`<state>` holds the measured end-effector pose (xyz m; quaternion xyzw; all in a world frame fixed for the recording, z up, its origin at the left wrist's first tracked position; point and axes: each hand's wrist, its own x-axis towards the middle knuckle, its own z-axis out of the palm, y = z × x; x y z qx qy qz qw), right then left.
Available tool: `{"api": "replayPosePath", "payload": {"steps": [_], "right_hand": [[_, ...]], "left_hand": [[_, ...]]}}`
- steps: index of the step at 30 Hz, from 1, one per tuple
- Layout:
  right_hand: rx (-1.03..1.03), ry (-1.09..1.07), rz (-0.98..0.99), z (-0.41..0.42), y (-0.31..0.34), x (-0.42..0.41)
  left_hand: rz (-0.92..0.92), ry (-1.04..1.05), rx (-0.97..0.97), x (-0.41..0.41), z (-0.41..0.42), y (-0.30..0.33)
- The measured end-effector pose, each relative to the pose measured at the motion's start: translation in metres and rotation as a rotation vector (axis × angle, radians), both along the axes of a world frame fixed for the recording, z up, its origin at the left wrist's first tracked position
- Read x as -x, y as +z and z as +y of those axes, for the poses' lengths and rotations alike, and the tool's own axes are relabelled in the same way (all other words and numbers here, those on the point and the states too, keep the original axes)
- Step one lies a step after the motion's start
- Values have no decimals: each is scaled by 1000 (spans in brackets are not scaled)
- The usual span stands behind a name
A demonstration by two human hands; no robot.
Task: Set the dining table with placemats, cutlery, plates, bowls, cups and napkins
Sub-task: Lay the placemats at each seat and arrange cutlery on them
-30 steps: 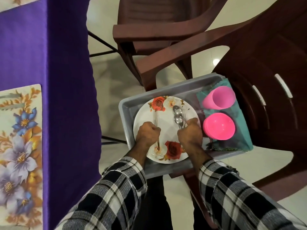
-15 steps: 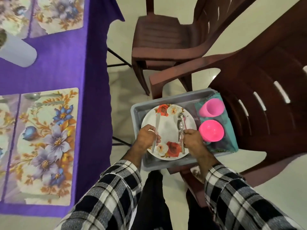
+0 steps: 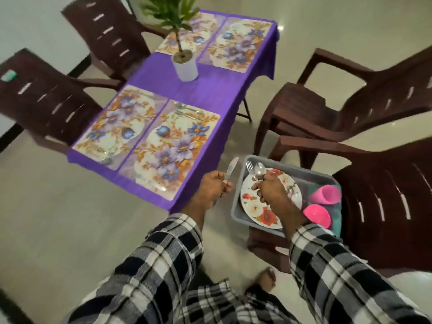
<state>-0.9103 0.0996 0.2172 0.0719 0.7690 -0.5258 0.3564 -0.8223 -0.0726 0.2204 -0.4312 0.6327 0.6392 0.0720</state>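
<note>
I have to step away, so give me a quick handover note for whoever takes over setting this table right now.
Left hand grips a knife, lifted clear of the tray.
Right hand grips a fork and spoon above the plate.
The plate, with more cutlery on it, a cup and a bowl are in the tray on a chair.
Done: four placemats on the table; some carry cutlery.
Left: place this cutlery, then plates, bowls, cups, napkins.
</note>
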Motion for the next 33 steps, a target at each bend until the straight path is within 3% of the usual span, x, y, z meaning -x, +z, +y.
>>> {"api": "replayPosePath", "payload": {"steps": [6, 20, 28, 33], "right_hand": [[54, 170, 63, -122, 27, -57], [113, 519, 138, -498, 37, -250], [74, 687, 114, -673, 45, -288], [172, 810, 135, -803, 22, -302]], "left_hand": [[83, 200, -11, -88, -102, 32], [136, 597, 63, -338, -435, 45], [154, 773, -32, -394, -574, 44], [114, 845, 0, -410, -680, 31]]}}
